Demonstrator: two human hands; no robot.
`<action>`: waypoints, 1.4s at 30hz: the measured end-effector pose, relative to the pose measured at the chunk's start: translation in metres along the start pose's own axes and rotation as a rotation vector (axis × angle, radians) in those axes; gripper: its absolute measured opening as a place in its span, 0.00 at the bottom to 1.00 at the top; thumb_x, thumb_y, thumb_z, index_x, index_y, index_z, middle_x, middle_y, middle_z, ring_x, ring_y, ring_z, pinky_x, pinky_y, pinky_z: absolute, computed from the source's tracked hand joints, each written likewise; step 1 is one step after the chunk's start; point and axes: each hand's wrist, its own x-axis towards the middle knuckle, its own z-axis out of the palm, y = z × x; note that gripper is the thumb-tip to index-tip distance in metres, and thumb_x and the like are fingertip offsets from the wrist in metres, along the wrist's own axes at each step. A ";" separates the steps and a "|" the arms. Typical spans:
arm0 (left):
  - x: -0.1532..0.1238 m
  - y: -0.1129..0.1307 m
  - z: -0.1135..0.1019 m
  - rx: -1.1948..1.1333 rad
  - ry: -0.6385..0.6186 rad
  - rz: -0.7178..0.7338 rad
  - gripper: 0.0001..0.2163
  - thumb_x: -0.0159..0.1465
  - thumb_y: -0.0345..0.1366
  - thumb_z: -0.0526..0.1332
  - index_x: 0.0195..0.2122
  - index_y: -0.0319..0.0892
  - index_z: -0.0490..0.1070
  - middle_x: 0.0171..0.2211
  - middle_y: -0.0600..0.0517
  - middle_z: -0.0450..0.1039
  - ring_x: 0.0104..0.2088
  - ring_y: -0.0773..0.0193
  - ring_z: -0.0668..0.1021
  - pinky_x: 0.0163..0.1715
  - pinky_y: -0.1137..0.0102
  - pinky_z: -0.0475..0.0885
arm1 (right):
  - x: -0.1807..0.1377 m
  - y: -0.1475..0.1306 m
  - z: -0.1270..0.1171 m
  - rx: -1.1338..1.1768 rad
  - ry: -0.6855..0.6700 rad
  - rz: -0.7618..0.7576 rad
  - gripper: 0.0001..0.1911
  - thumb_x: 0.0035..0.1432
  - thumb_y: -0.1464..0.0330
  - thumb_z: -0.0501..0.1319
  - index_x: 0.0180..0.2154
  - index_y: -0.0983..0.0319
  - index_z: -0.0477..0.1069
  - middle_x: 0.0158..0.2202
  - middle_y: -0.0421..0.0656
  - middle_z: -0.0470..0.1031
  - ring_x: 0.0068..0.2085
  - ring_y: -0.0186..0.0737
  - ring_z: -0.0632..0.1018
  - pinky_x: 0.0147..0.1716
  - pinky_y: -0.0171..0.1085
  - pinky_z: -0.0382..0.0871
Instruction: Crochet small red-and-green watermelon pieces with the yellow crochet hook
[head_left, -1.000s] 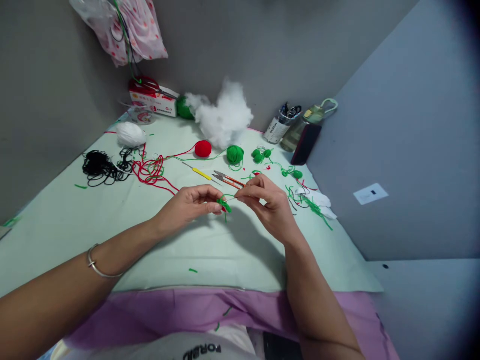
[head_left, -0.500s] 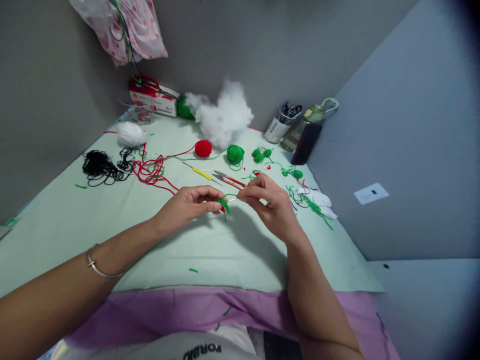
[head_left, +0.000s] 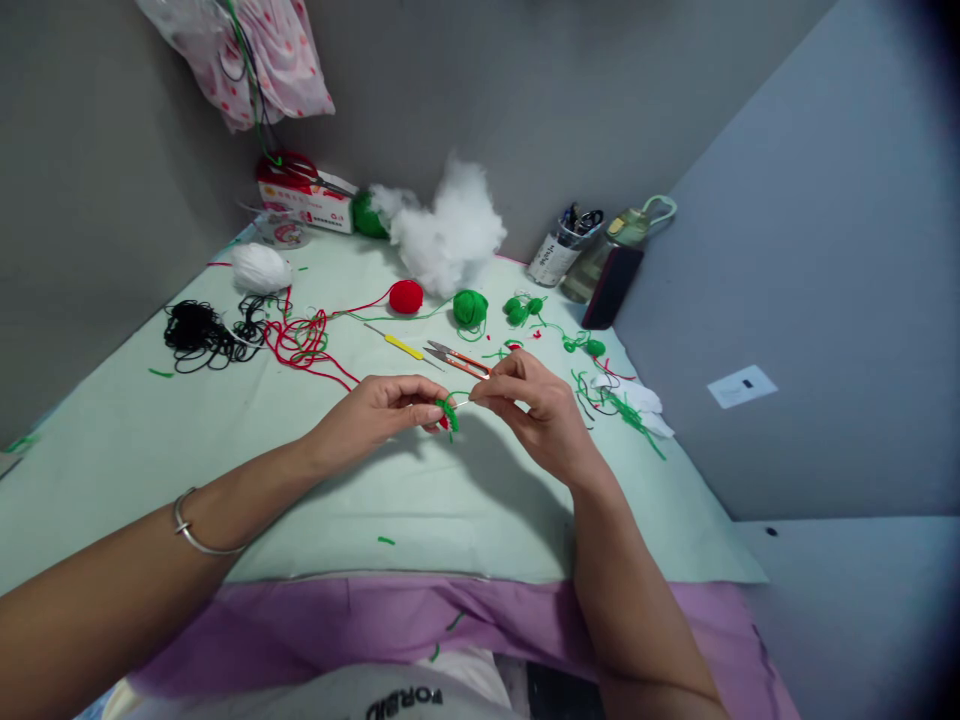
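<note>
Green crochet piece (head_left: 448,412) sits pinched in left hand (head_left: 382,408) fingertips, right hand (head_left: 536,405) gripping a needle (head_left: 463,402) beside it.

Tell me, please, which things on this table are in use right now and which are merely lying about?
In use: left hand pinching the small green crocheted piece; right hand pinching a thin needle at that piece.
Lying about: red yarn ball, green yarn ball, yellow-handled crochet hook, thread snips, white stuffing, black yarn tangle, white yarn ball.

Pale green table (head_left: 150,440) strewn with yarn balls (head_left: 470,307), stuffing (head_left: 450,235), snips (head_left: 454,358).
</note>
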 end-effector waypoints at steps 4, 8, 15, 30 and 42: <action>0.000 -0.002 -0.001 -0.001 -0.032 0.010 0.10 0.63 0.42 0.68 0.41 0.42 0.78 0.34 0.52 0.78 0.36 0.64 0.76 0.43 0.68 0.69 | 0.000 0.000 0.001 0.041 -0.008 0.000 0.09 0.67 0.73 0.59 0.39 0.57 0.79 0.33 0.42 0.68 0.36 0.38 0.72 0.35 0.38 0.66; 0.001 -0.006 -0.001 -0.003 -0.064 0.049 0.08 0.65 0.40 0.66 0.41 0.42 0.77 0.35 0.53 0.76 0.37 0.65 0.76 0.42 0.68 0.69 | 0.001 0.002 0.006 0.146 -0.012 0.040 0.09 0.66 0.74 0.61 0.39 0.58 0.79 0.33 0.41 0.70 0.37 0.37 0.72 0.36 0.37 0.68; 0.004 -0.009 0.001 -0.060 -0.059 0.118 0.06 0.66 0.37 0.65 0.41 0.41 0.73 0.36 0.54 0.74 0.35 0.67 0.76 0.41 0.69 0.69 | 0.001 -0.003 0.020 0.319 0.032 0.135 0.08 0.65 0.73 0.62 0.45 0.59 0.77 0.37 0.43 0.76 0.34 0.34 0.76 0.33 0.34 0.72; 0.006 -0.009 0.005 -0.033 0.030 0.022 0.09 0.60 0.38 0.69 0.36 0.40 0.71 0.30 0.56 0.73 0.31 0.68 0.76 0.35 0.71 0.69 | -0.002 -0.021 0.025 0.349 0.169 -0.003 0.05 0.67 0.70 0.60 0.39 0.59 0.75 0.41 0.46 0.79 0.36 0.36 0.80 0.30 0.34 0.73; 0.004 -0.006 0.003 -0.088 0.002 -0.004 0.10 0.59 0.38 0.70 0.38 0.40 0.74 0.30 0.55 0.77 0.30 0.68 0.79 0.37 0.70 0.72 | 0.005 -0.003 -0.005 0.824 0.428 0.307 0.07 0.66 0.61 0.62 0.38 0.58 0.70 0.20 0.31 0.61 0.22 0.30 0.69 0.25 0.32 0.67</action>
